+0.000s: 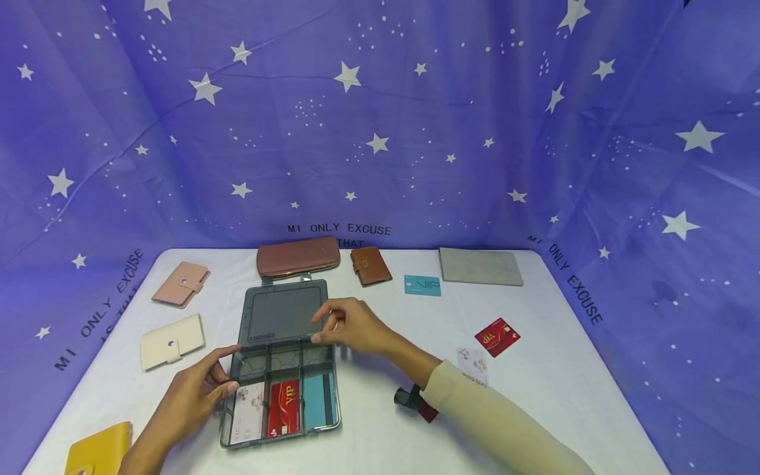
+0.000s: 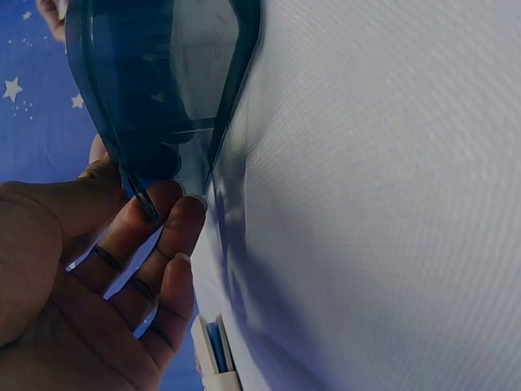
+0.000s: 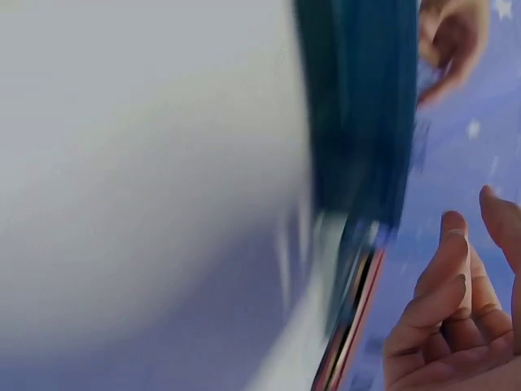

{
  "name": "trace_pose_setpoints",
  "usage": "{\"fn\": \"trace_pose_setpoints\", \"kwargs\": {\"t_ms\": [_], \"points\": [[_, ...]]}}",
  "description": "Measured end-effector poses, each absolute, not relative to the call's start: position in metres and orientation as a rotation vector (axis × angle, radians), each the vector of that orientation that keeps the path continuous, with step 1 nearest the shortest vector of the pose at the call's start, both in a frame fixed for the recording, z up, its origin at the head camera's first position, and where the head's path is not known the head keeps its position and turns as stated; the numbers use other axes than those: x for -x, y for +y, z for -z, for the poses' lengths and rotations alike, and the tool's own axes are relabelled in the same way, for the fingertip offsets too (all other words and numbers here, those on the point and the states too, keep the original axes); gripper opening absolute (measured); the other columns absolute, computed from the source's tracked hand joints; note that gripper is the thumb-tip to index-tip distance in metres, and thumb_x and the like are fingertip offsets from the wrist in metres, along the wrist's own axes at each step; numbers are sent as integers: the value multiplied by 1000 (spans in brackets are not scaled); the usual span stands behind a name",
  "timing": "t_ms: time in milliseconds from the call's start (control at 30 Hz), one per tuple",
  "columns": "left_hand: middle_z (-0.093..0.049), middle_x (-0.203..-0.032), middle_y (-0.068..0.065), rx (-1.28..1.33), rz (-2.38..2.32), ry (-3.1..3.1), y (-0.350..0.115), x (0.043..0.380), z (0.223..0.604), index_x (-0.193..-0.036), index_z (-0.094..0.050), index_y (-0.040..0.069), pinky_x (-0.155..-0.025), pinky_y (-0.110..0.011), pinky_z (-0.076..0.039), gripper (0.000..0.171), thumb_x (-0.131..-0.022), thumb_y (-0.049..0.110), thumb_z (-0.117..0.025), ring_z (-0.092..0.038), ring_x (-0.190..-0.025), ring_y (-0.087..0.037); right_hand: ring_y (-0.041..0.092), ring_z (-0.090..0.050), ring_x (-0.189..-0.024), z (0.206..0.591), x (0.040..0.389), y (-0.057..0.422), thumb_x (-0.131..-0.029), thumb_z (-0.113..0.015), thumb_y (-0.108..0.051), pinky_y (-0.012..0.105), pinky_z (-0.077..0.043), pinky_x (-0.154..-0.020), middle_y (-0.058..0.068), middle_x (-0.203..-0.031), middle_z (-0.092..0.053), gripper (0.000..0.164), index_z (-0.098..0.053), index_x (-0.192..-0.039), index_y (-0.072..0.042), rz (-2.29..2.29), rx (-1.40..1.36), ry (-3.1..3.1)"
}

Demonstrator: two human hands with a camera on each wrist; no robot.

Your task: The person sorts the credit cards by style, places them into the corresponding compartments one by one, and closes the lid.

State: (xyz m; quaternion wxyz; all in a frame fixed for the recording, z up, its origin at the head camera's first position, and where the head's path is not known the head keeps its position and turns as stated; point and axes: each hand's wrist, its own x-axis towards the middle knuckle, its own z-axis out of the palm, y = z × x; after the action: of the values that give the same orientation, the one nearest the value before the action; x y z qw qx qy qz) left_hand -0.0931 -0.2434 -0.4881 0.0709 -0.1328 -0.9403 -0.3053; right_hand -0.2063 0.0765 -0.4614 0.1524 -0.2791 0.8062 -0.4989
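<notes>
A dark see-through compartment box [image 1: 340,404] lies with its lid [image 1: 285,313] folded back, away from the body. Its near compartments hold a white card [image 1: 248,412], a red VIP card [image 1: 284,415] and a teal card with a dark stripe [image 1: 316,404]. The far compartments show no cards. With thumb and fingers, my left hand [image 1: 187,399] grips the box's left side; the left wrist view shows fingertips at the box's corner [image 2: 155,122]. Over the lid's right edge hovers my right hand [image 1: 353,326], fingers loosely bent; in the right wrist view nothing sits between thumb and fingers.
Behind the box lie a brown zip wallet [image 1: 299,257], a small brown wallet [image 1: 371,266] and a grey one [image 1: 481,267]. Pink [image 1: 181,285], cream [image 1: 172,342] and yellow [image 1: 99,450] card holders line the left. Teal [image 1: 422,285], red [image 1: 497,337] and white [image 1: 473,365] cards are right.
</notes>
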Motion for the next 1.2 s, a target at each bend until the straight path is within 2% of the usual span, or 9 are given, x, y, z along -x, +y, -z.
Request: {"fn": "trace_pose_setpoints", "kwargs": {"t_ms": [200, 367, 467, 533, 600, 700, 867, 1033, 1200], "points": [[-54, -80, 12, 418, 920, -2813, -245, 95, 489, -139, -56, 16, -67, -24, -52, 66, -78, 7, -82, -55, -74, 5, 16, -59, -63, 461, 244, 127, -79, -86, -28, 27, -47, -56, -1, -80, -71, 31, -70, -104, -21, 1364, 667, 2562], [-54, -80, 13, 419, 917, -2808, -246, 94, 491, -139, -56, 15, -67, -24, -52, 66, -78, 7, -82, -55, -73, 5, 19, -58, -70, 460, 271, 169, -77, -87, -32, 32, -51, -61, 7, -97, -70, 41, -70, -110, -15, 1219, 557, 2763], [-54, -79, 13, 422, 918, -2805, -246, 94, 492, -139, -56, 15, -68, -24, -53, 66, -78, 8, -82, -55, -73, 5, 23, -61, -78, 462, 281, 190, -77, -88, -32, 37, -53, -69, 11, -109, -69, 46, -69, -114, -13, 1133, 479, 2839], [-54, -79, 13, 423, 914, -2802, -246, 93, 492, -138, -57, 15, -68, -24, -53, 66, -78, 7, -82, -55, -73, 5, 26, -63, -90, 464, 285, 200, -76, -88, -32, 41, -53, -79, 12, -116, -66, 49, -68, -117, -13, 1055, 417, 2882], [-54, -79, 13, 425, 918, -2801, -246, 93, 493, -138, -57, 16, -68, -24, -53, 66, -78, 7, -82, -55, -73, 5, 30, -61, -101, 467, 287, 208, -76, -88, -31, 45, -51, -88, 12, -120, -64, 53, -67, -120, -12, 974, 344, 2908], [-54, -80, 13, 427, 927, -2800, -247, 93, 493, -138, -57, 16, -68, -24, -53, 66, -78, 7, -82, -56, -74, 5, 30, -55, -109, 473, 287, 216, -76, -88, -34, 46, -46, -93, 14, -121, -58, 59, -65, -125, -11, 823, 241, 2934], [-54, -80, 14, 440, 935, -2791, -246, 94, 492, -138, -57, 15, -67, -24, -53, 66, -78, 8, -82, -56, -73, 5, 29, -52, -102, 480, 287, 223, -79, -85, -36, 43, -46, -85, 15, -118, -51, 58, -63, -125, -9, 675, 130, 2958], [-54, -80, 13, 437, 956, -2779, -246, 94, 490, -138, -57, 16, -67, -24, -53, 66, -78, 9, -82, -56, -73, 4, 26, -53, -96, 478, 286, 223, -76, -87, -33, 37, -44, -80, 11, -109, -54, 47, -64, -109, -10, 662, 109, 2958], [-54, -80, 13, 434, 964, -2783, -246, 95, 489, -138, -57, 15, -66, -23, -52, 65, -78, 10, -82, -55, -72, 4, 20, -54, -85, 470, 278, 217, -78, -86, -26, 32, -41, -71, 5, -94, -61, 33, -63, -98, -13, 704, 255, 2918]]}}
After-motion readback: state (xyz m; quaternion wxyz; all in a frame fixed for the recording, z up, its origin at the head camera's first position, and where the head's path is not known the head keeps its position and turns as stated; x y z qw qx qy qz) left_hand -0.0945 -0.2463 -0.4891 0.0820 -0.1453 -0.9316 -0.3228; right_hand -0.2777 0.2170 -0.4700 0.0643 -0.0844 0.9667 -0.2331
